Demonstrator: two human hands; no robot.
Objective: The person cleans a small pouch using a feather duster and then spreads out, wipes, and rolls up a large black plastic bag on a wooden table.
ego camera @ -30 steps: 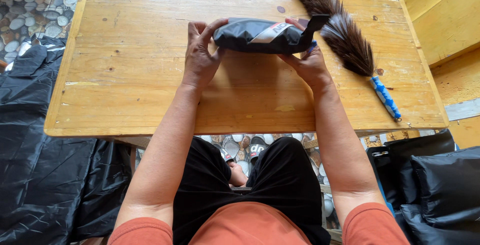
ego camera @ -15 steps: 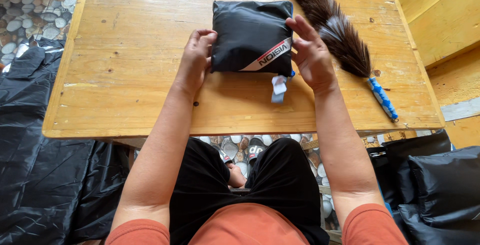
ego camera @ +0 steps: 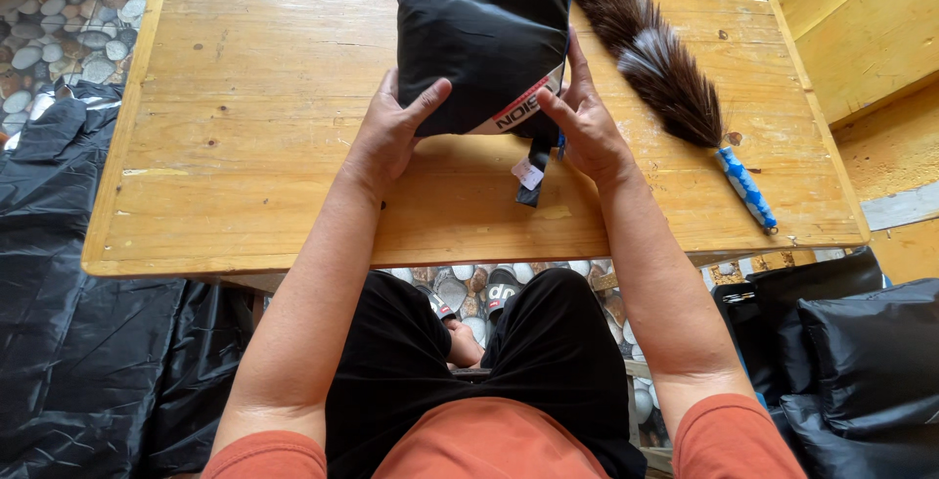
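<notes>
Wooden table (ego camera: 245, 146): black folded pouch (ego camera: 479, 44), feather duster (ego camera: 665, 78) beside it, apart.

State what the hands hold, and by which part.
Both hands, left and right, grip a folded black package by its near corners, against the wooden table.

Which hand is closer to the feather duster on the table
Right. The right hand sits just beside the feather duster; the left hand is across the black pouch.

The square black pouch (ego camera: 479, 44) is smooth, faintly glossy synthetic cloth. The yellowish wooden desk (ego camera: 245, 146) looks varnished, grain visible. The brown feather duster (ego camera: 650, 53) is soft, its blue handle plastic.
</notes>
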